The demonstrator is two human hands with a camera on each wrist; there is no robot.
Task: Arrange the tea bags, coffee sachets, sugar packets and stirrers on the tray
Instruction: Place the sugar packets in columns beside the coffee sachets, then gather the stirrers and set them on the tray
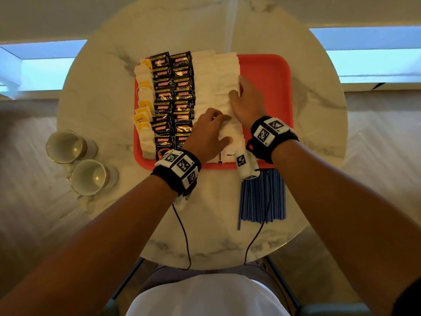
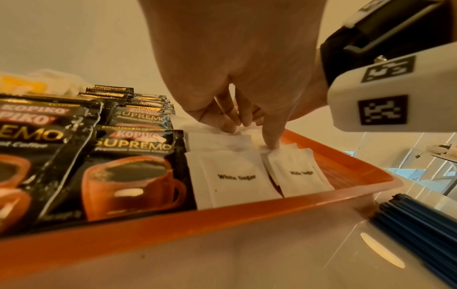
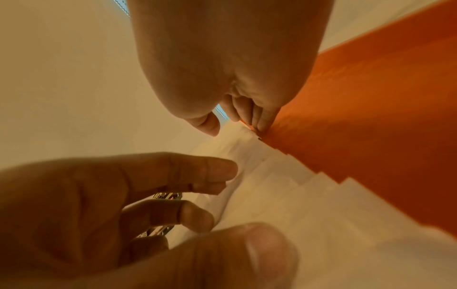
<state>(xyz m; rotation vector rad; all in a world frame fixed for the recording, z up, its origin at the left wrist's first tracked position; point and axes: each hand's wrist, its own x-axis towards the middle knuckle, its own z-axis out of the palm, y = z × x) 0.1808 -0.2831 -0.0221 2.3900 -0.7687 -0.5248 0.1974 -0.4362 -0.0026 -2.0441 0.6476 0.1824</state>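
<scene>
Both hands (image 1: 206, 133) (image 1: 247, 99) pressing flat, fingers relaxed, on sugar packets (image 1: 218, 80); light, limp, slippery paper; best pinched at edges; stirrers (image 1: 262, 197) untouched

A round table (image 1: 307, 124) of polished, grey-veined marble, glossy enough to reflect light, holds a smooth orange plastic tray (image 1: 268, 71). On the tray lie shiny black foil coffee sachets (image 1: 173, 92), matt white paper sugar packets (image 1: 216, 74) and soft, fibrous-looking paper tea bags (image 1: 144, 133). Smooth blue plastic stirrers (image 1: 262, 199) and two clear glasses (image 1: 77, 160) sit on the marble.
</scene>
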